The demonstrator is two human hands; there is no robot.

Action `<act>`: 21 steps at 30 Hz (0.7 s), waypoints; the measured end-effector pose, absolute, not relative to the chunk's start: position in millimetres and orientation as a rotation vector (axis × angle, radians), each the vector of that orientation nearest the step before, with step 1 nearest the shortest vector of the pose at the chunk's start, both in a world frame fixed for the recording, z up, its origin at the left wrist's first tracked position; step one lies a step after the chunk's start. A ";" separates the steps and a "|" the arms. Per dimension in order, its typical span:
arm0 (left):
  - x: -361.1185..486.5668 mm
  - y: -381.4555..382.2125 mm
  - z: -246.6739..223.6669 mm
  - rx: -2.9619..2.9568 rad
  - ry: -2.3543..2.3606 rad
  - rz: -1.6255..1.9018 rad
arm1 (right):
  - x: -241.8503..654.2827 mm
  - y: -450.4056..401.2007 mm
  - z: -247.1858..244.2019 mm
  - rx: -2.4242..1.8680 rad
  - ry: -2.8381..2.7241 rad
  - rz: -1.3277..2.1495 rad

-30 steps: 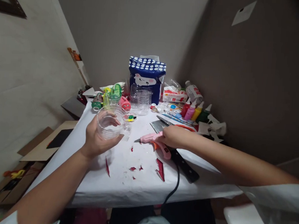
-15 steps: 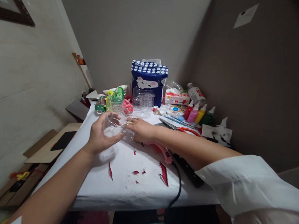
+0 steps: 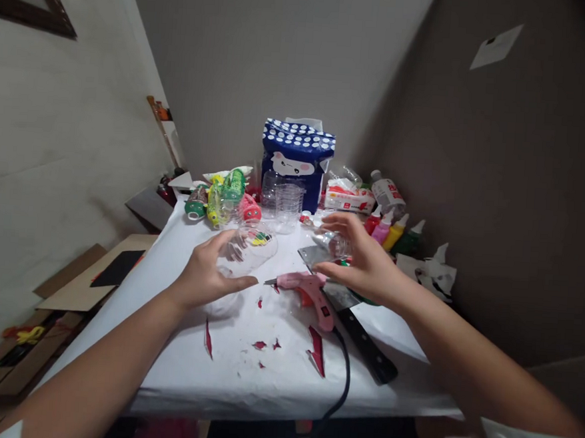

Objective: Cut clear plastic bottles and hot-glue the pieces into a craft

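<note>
The left hand (image 3: 202,274) was found at centre left of the frame, its fingers closed about a clear plastic cup (image 3: 251,251) held tilted above the white-covered table (image 3: 176,371). The right hand (image 3: 372,259), right of centre, had its fingers curved and clamped on a smaller clear plastic piece (image 3: 339,245); the two pieces were apart. A pink glue gun (image 3: 304,283) lay in the space below and between the hands, nozzle toward the left hand, its black cord (image 3: 345,383) running over the front edge. Just right of it lay a cleaver (image 3: 369,348), black handle toward the lower right, blade partly covered by the gun and right hand. Red scraps (image 3: 316,351) were scattered across the near surface. Behind the hands stood a stack of clear cups (image 3: 289,211), close in front of a blue bag (image 3: 296,160). Painted figures (image 3: 233,185) crowded the table's far left corner. At the far right were noted a tissue pack (image 3: 350,200), a labelled bottle (image 3: 388,194), paint bottles (image 3: 395,234) and crumpled white paper (image 3: 431,274). A cardboard box (image 3: 36,364) occupied the lower left, beside the table.
</note>
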State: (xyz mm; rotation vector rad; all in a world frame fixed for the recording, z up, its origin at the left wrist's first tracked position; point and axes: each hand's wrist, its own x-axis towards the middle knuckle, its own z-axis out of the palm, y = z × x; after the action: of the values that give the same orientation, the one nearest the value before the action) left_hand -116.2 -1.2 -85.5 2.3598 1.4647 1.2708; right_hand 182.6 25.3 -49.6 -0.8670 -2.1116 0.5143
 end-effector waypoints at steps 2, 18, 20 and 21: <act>-113.2 -0.6 -91.2 2.425 1.466 1.233 | 185.6 14.3 -47.6 -0.866 -2.004 0.630; -96.9 -8.7 -98.4 2.676 1.305 1.055 | 173.9 -3.3 -57.8 -0.618 -2.064 0.570; -96.1 -9.3 -99.1 2.673 1.279 1.045 | 174.2 -3.9 -58.9 -0.620 -2.095 0.572; -95.8 -9.5 -99.4 2.672 1.272 1.044 | 174.3 -4.2 -59.4 -0.621 -2.104 0.569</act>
State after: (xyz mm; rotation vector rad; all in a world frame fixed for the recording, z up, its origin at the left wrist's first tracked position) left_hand -95.8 -9.5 -99.4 2.6722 1.2724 1.0444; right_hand 174.3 -4.2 -59.4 -0.6207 -2.1037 0.5693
